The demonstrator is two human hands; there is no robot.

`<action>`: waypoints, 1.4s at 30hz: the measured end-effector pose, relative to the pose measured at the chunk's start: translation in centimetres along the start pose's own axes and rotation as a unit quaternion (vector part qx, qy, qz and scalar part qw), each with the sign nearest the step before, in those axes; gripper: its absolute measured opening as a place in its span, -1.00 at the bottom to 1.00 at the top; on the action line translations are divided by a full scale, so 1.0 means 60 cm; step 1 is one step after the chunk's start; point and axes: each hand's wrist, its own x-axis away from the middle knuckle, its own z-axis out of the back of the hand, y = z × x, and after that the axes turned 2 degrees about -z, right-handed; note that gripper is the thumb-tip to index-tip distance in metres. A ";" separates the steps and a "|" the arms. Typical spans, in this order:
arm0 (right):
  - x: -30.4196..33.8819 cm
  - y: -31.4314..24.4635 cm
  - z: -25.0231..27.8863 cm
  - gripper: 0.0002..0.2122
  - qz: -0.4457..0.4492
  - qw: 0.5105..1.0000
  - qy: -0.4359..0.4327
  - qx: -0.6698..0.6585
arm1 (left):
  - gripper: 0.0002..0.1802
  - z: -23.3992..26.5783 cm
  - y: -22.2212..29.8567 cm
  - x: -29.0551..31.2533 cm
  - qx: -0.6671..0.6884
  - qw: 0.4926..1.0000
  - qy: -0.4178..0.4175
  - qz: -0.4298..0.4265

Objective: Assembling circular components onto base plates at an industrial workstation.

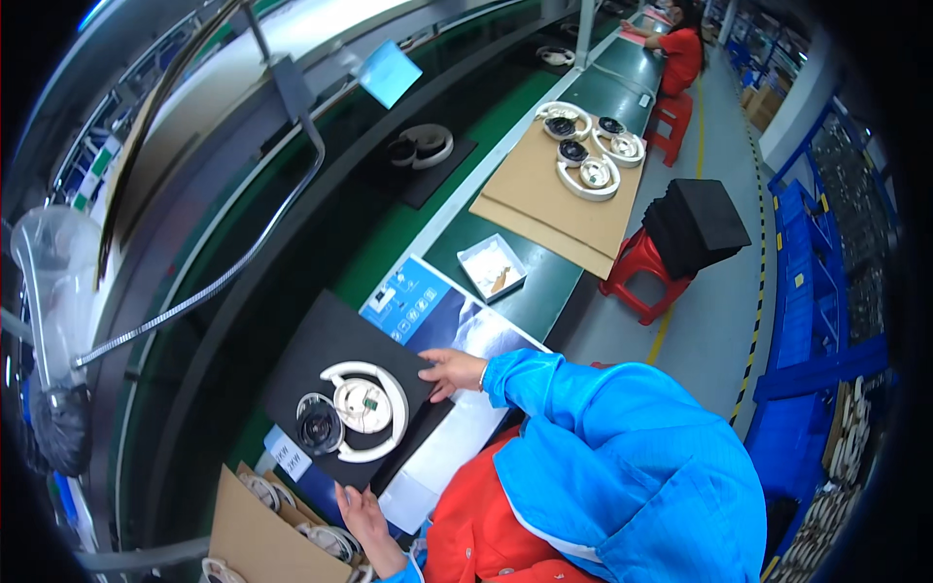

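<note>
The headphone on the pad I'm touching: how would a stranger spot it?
By the green conveyor, the right hand touches a black pad. On it lies a white headphone: one dark cup, one pale cup. Only this one lies on a pad being touched.

Place: factory floor, looks like electronics assembly
Line: long green conveyor belt (520,99) beside a dark-green bench (549,282)
Product: half-built white over-ear headphones (399,418), several sets along the line
Crew: seated person in red top (682,60) further down, red plastic stools (673,119)
Floor: grey walkway (719,311), yellow stripe (700,146), black-and-yellow hazard tape (764,262)
Right side: blue racks (805,243), probably parts storage; fisheye rim too blurry to confirm
</note>
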 end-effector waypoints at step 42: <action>-0.135 -0.100 -0.006 -0.66 0.093 0.993 -0.006 -0.069 | -0.54 -0.049 -0.100 -0.002 -0.729 0.603 -0.080 -0.314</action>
